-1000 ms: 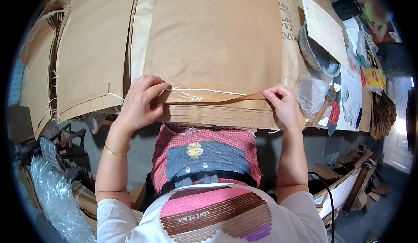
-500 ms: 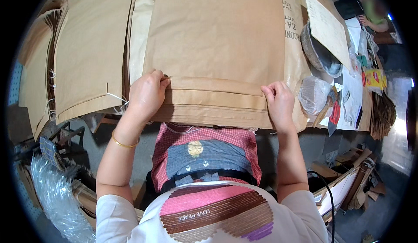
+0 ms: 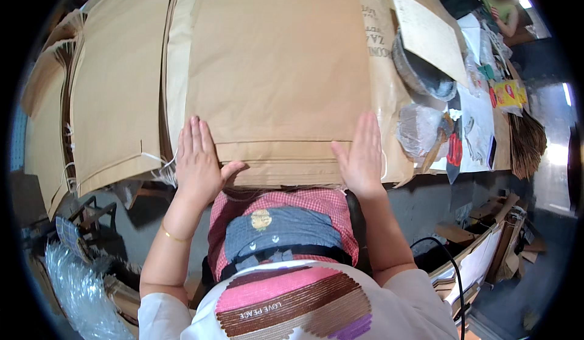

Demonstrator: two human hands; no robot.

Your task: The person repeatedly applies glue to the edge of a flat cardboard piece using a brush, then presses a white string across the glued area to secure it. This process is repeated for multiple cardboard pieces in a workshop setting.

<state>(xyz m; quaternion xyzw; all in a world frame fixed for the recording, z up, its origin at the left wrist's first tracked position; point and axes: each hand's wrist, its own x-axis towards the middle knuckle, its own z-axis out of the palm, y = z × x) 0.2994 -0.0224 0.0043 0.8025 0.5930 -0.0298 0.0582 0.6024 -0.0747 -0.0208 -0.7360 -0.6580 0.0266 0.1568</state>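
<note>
A stack of brown paper bags (image 3: pixel 277 66) lies flat before me, its layered edges stepped along the front of the table. My left hand (image 3: pixel 199 160) rests flat at the stack's front left corner, fingers pointing away and thumb spread toward the middle. At the front right corner, my right hand (image 3: pixel 361 157) lies along the side edge with fingers straight and thumb apart. Neither hand grips anything. The top bag lies smooth between them.
More stacks of brown paper bags (image 3: pixel 118 84) stand to the left, with white string (image 3: pixel 161 160) at their front. On the right are a grey basin (image 3: pixel 420 75) under a pale board (image 3: pixel 429 32), a plastic-wrapped bundle (image 3: pixel 420 130) and a red-handled tool (image 3: pixel 454 151). A person (image 3: pixel 502 5) is at far right.
Both hands have let go of the top bag's front edge, which they pinched before. They now lie flat with fingers extended at the stack's sides. The view has shifted slightly.
</note>
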